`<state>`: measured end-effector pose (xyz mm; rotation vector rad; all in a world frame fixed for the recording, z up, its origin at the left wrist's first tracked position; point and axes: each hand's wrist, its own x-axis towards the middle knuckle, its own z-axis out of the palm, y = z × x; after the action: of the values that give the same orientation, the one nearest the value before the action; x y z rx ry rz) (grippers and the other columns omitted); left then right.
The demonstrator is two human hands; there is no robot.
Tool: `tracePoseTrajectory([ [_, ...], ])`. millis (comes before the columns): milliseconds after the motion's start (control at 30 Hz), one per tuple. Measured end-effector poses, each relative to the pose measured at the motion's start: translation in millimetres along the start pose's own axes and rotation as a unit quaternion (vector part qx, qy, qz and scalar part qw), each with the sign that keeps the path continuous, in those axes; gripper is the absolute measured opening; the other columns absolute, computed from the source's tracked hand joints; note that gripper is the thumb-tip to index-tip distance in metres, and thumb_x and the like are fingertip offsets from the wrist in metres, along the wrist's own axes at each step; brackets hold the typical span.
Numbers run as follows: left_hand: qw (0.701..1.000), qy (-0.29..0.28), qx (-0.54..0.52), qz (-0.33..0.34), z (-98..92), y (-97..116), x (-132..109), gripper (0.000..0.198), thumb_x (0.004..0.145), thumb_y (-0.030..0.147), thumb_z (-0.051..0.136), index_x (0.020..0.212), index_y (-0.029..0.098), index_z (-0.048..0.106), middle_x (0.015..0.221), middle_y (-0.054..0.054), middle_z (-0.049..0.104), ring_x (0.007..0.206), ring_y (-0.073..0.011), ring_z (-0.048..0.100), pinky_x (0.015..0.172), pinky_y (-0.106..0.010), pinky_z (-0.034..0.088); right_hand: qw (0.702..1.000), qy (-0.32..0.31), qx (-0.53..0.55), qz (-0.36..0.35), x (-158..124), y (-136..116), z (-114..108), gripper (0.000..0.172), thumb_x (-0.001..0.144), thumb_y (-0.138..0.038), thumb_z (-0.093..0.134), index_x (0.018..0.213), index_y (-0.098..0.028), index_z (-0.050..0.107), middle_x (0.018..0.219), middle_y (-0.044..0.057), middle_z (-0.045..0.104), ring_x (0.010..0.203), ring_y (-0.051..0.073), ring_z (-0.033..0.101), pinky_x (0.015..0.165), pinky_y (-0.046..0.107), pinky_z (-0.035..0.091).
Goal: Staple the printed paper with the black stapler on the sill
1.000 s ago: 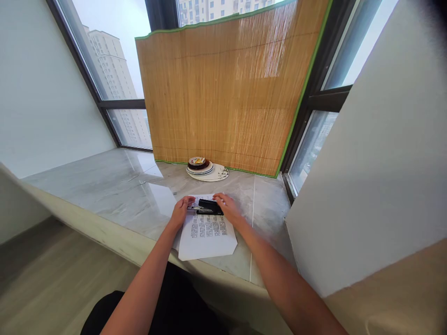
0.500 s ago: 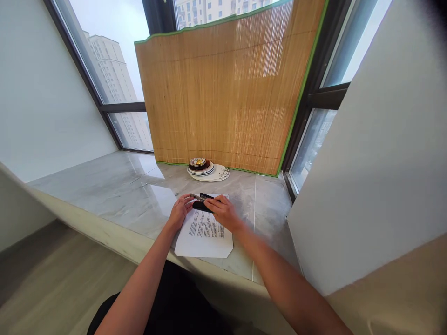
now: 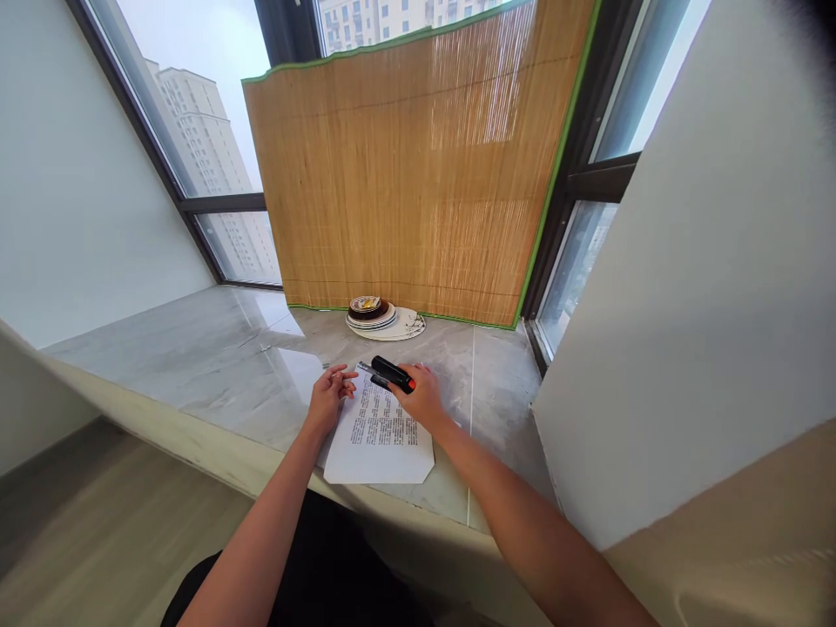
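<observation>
On the pale, glossy marble ledge point(image 3: 196, 348), the left hand point(image 3: 326, 396) lies flat on the left edge of the printed sheets point(image 3: 382, 435). Its fingers are loosely spread and grip nothing; it only pins the paper down. The sheets are thin, white and covered in dense black text. They lie near the ledge's front edge, with the near right corner cut or folded off.

Over their far left corner is the black stapler point(image 3: 392, 374). It is a long, hard plastic body with a metal nose and an orange spot at the rear, and it tilts nose-down towards that corner. The right hand point(image 3: 424, 399) is closed round its back half from the right.

The work seems to be at the lining-up stage, with the nose at the corner. Whether the paper is already between the jaws cannot be told. A clean press would need the corner squared up, the sheets kept from slipping on the smooth stone, and firm downward force.

Farther back, near the ledge's rear edge, a stack of glazed plates point(image 3: 385, 320) stands against a ribbed bamboo mat point(image 3: 405, 174) with a green border.
</observation>
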<state>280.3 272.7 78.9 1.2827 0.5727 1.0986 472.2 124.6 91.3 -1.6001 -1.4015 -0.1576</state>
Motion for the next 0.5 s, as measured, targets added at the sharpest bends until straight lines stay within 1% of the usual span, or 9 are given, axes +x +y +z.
tracePoseTrajectory([
  [33,1.0,0.01,0.012,0.008,0.5,2,-1,0.055,0.082,0.056,0.083,0.113,0.014,0.064,0.101,-0.013,0.077,0.065,-0.0136,0.066,0.055,-0.026,0.052,0.999,-0.017,0.004,0.039,0,1,0,0.035,0.083,-0.029,0.085,0.117,-0.023,0.078,0.106,0.009,0.08,0.1,0.029,0.07,0.098,0.046,0.052],
  [100,0.999,0.006,0.039,0.029,2.7,8,-4,0.055,0.084,0.058,0.081,0.112,0.014,0.067,0.103,-0.014,0.077,0.062,-0.0128,0.065,0.051,-0.024,0.049,0.994,-0.076,0.017,0.08,1,5,0,0.035,0.08,-0.029,0.087,0.114,-0.025,0.079,0.105,0.007,0.08,0.098,0.028,0.071,0.096,0.043,0.053],
  [167,0.997,-0.033,0.06,0.044,5.4,15,-9,0.052,0.087,0.058,0.079,0.111,0.013,0.071,0.091,-0.009,0.076,0.053,-0.0091,0.058,0.046,-0.021,0.041,0.988,-0.123,0.031,0.088,2,7,0,0.032,0.081,-0.03,0.087,0.112,-0.026,0.08,0.104,0.006,0.08,0.095,0.026,0.071,0.091,0.04,0.054],
  [200,0.995,-0.066,0.067,0.042,6.6,17,-12,0.05,0.088,0.057,0.078,0.112,0.013,0.073,0.082,-0.005,0.073,0.048,-0.0067,0.051,0.043,-0.02,0.035,0.988,-0.127,0.032,0.077,2,7,0,0.033,0.083,-0.033,0.086,0.114,-0.026,0.079,0.105,0.006,0.08,0.097,0.026,0.071,0.091,0.04,0.053],
  [267,0.986,-0.149,0.073,0.017,8.0,21,-18,0.049,0.091,0.055,0.077,0.119,0.014,0.075,0.071,0.0,0.066,0.04,-0.0027,0.04,0.041,-0.018,0.024,0.995,-0.091,0.021,0.029,2,3,-2,0.04,0.085,-0.04,0.085,0.122,-0.025,0.076,0.115,0.009,0.078,0.109,0.029,0.067,0.097,0.044,0.051],
  [333,0.97,-0.231,0.073,-0.022,8.0,21,-23,0.053,0.093,0.055,0.076,0.128,0.015,0.073,0.07,0.001,0.065,0.037,-0.0013,0.036,0.04,-0.018,0.019,0.998,-0.04,0.008,-0.052,1,-4,-3,0.046,0.09,-0.043,0.081,0.132,-0.025,0.072,0.129,0.011,0.074,0.123,0.03,0.061,0.106,0.047,0.045],
  [367,0.961,-0.266,0.074,-0.037,7.6,20,-24,0.057,0.092,0.056,0.075,0.132,0.015,0.071,0.069,0.001,0.066,0.035,-0.0014,0.035,0.04,-0.019,0.018,0.994,-0.035,0.01,-0.102,0,-8,-3,0.045,0.094,-0.041,0.078,0.136,-0.026,0.07,0.134,0.011,0.072,0.127,0.029,0.06,0.11,0.047,0.042],
  [433,0.944,-0.316,0.08,-0.054,6.3,18,-26,0.067,0.09,0.061,0.075,0.137,0.013,0.069,0.064,0.001,0.065,0.032,-0.003,0.036,0.038,-0.019,0.018,0.977,-0.061,0.023,-0.205,-2,-15,-2,0.037,0.102,-0.035,0.068,0.138,-0.028,0.069,0.138,0.008,0.072,0.127,0.026,0.06,0.111,0.045,0.041],
  [500,0.934,-0.339,0.093,-0.058,4.8,16,-27,0.075,0.087,0.063,0.078,0.141,0.011,0.066,0.057,0.002,0.062,0.031,-0.005,0.038,0.037,-0.019,0.019,0.954,-0.093,0.041,-0.282,-5,-19,0,0.032,0.105,-0.029,0.061,0.136,-0.028,0.07,0.135,0.006,0.074,0.125,0.023,0.061,0.11,0.042,0.042],
])
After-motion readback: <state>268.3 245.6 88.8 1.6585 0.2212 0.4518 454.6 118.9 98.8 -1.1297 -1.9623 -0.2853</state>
